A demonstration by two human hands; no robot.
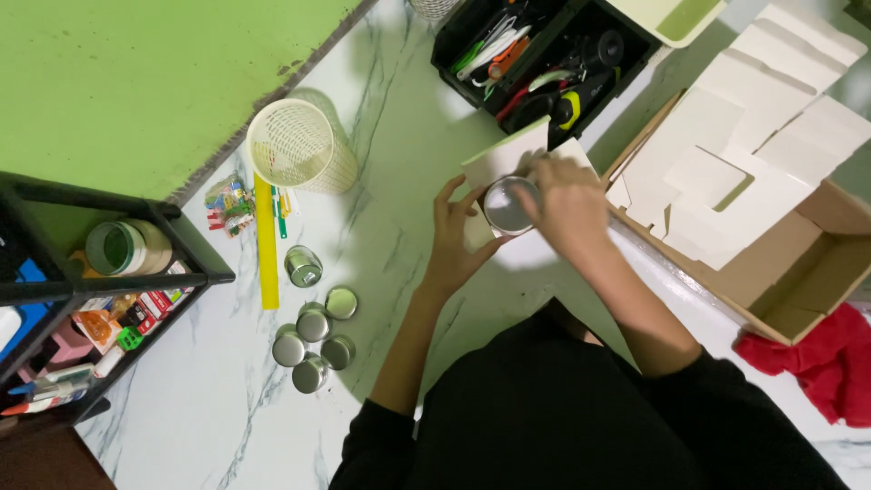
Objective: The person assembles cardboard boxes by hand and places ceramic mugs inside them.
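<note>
My left hand (456,238) holds a small cream cardboard box (502,161) from the left side, fingers spread along its edge. In my right hand (569,201) is a round silver metal tin (506,205), gripped from the right and held at the box's open end. Both hands are raised above the white marble floor (390,227). Part of the tin is hidden under my right fingers.
Several more silver tins (313,331) lie on the floor to the left, beside a yellow ruler (266,245) and a cream mesh basket (295,145). A black toolbox (544,54) sits ahead, a carton of flat cream boxes (739,172) to the right, a red cloth (812,358), a black shelf (100,290) at left.
</note>
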